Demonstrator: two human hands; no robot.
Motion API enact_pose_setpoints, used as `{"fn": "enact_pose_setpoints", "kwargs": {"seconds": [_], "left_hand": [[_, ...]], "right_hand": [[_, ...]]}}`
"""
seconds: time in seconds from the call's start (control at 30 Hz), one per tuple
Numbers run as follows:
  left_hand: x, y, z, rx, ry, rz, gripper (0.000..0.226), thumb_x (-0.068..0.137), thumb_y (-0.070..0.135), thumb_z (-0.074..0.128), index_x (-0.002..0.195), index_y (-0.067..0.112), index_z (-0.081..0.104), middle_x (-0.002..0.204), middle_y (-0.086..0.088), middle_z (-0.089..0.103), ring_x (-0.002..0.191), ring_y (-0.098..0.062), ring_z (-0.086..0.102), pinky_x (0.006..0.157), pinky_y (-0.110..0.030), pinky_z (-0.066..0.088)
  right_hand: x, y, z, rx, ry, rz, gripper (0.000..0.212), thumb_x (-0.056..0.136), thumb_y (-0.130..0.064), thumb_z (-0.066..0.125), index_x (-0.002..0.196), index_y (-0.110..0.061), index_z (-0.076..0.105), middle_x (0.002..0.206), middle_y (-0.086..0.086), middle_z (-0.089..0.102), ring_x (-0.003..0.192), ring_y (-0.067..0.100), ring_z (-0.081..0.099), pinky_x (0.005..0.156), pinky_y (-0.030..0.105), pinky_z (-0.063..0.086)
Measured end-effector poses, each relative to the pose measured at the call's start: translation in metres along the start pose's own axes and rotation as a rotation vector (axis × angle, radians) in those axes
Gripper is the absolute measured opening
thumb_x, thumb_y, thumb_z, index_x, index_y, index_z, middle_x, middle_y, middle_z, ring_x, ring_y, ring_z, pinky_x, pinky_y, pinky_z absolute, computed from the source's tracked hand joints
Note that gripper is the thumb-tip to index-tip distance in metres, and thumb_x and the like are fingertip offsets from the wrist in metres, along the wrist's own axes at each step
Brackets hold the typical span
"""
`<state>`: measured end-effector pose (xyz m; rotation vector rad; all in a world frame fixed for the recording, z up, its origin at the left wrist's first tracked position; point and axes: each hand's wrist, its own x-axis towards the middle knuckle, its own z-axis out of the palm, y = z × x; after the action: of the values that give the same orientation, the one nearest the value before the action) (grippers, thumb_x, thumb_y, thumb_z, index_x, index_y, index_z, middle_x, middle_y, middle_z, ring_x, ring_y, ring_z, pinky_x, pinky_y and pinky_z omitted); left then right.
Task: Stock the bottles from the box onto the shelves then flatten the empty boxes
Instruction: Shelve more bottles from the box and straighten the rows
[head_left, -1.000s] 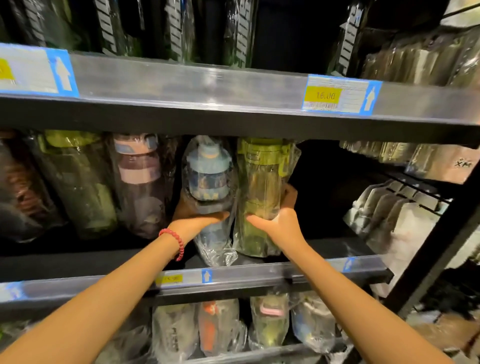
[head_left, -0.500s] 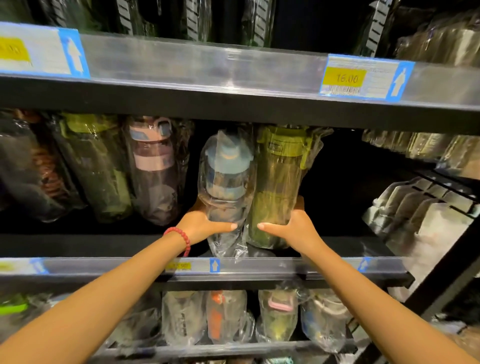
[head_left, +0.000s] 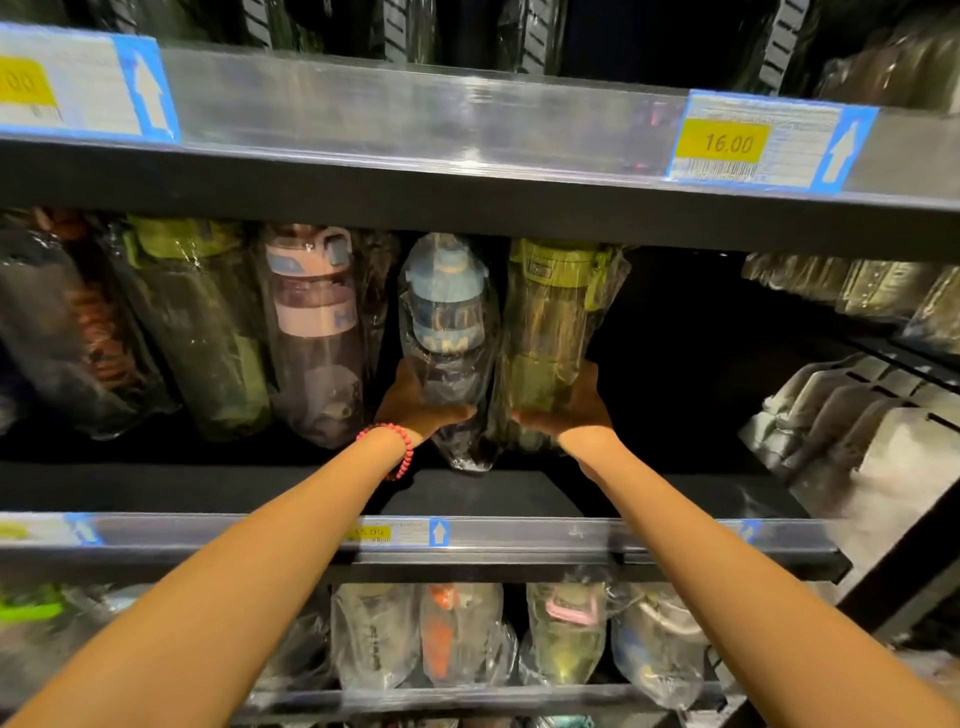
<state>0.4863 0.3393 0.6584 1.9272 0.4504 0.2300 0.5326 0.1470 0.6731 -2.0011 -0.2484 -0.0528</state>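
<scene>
Both my arms reach into the middle shelf (head_left: 498, 493). My left hand (head_left: 415, 405), with a red bead bracelet at the wrist, grips the lower part of a blue-lidded bottle (head_left: 449, 332) wrapped in clear plastic. My right hand (head_left: 571, 410) grips the lower part of a green-lidded bottle (head_left: 556, 332), also wrapped. The two bottles stand upright side by side, touching, deep on the shelf. No box is in view.
Left of them stand a pink bottle (head_left: 317, 332), another green bottle (head_left: 202, 322) and a dark one (head_left: 67, 332). The shelf right of the green-lidded bottle is dark and bare. Price rails (head_left: 415, 119) edge each shelf. More wrapped bottles (head_left: 462, 634) fill the shelf below; grey packs (head_left: 852, 415) hang at right.
Both hands have pushed the two bottles further back on the shelf, and my view has moved closer. The grips are unchanged.
</scene>
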Motion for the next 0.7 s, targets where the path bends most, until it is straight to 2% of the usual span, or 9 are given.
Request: {"fn": "enact_pose_setpoints", "kwargs": {"seconds": [0.03,0.1,0.23,0.4,0.53,0.6,0.7], "left_hand": [[0.007,0.0,0.001,-0.005,0.013,0.075,0.098,0.059,0.036,0.086,0.14,0.016,0.034,0.136,-0.006,0.051,0.121,-0.025,0.051,0.1,-0.029,0.038],[0.012,0.001,0.005,-0.064,0.033,0.108,0.108,0.051,0.033,0.088,0.141,0.016,0.032,0.135,-0.004,0.052,0.122,-0.024,0.05,0.1,-0.031,0.04],[0.017,0.0,0.007,-0.088,0.066,0.163,0.111,0.047,0.034,0.089,0.141,0.015,0.033,0.137,-0.006,0.05,0.124,-0.024,0.049,0.106,-0.04,0.039],[0.019,-0.003,0.009,-0.1,0.071,0.166,0.098,0.06,0.018,0.087,0.141,0.013,0.033,0.136,-0.006,0.05,0.123,-0.024,0.049,0.103,-0.034,0.04],[0.022,-0.005,0.01,-0.126,0.056,0.166,0.095,0.063,0.016,0.086,0.141,0.012,0.032,0.13,0.001,0.049,0.116,-0.016,0.049,0.096,-0.025,0.038],[0.025,-0.008,0.011,-0.136,0.046,0.147,0.094,0.061,0.019,0.087,0.139,0.013,0.035,0.131,-0.001,0.051,0.116,-0.019,0.051,0.094,-0.026,0.04],[0.026,-0.009,0.013,-0.14,0.05,0.113,0.093,0.059,0.02,0.088,0.137,0.011,0.039,0.131,-0.006,0.054,0.117,-0.024,0.054,0.094,-0.028,0.042]], "right_hand": [[0.003,0.0,0.001,0.015,0.002,0.013,0.094,0.069,-0.015,0.084,0.141,-0.012,0.024,0.129,0.004,0.046,0.12,0.019,0.047,0.086,0.021,0.035],[0.008,0.002,0.005,0.046,0.015,0.012,0.093,0.067,-0.015,0.085,0.14,-0.014,0.026,0.127,0.003,0.048,0.118,0.019,0.048,0.087,0.022,0.036],[0.013,0.002,0.011,0.082,0.032,0.001,0.093,0.068,-0.014,0.084,0.141,-0.014,0.026,0.134,0.006,0.047,0.123,0.021,0.046,0.091,0.023,0.036],[0.014,0.004,0.013,0.119,0.041,-0.004,0.093,0.068,-0.012,0.083,0.141,-0.015,0.025,0.137,0.008,0.047,0.126,0.025,0.047,0.094,0.025,0.036],[0.013,0.004,0.012,0.132,0.027,-0.011,0.095,0.069,-0.012,0.082,0.143,-0.018,0.024,0.139,0.007,0.046,0.127,0.025,0.045,0.098,0.028,0.036],[0.013,0.004,0.011,0.131,0.014,-0.017,0.097,0.067,-0.012,0.083,0.144,-0.019,0.023,0.139,0.007,0.045,0.128,0.025,0.044,0.1,0.028,0.035],[0.012,0.002,0.009,0.133,0.005,-0.007,0.102,0.063,-0.012,0.086,0.143,-0.018,0.022,0.139,0.008,0.044,0.129,0.026,0.044,0.107,0.038,0.037]]}}
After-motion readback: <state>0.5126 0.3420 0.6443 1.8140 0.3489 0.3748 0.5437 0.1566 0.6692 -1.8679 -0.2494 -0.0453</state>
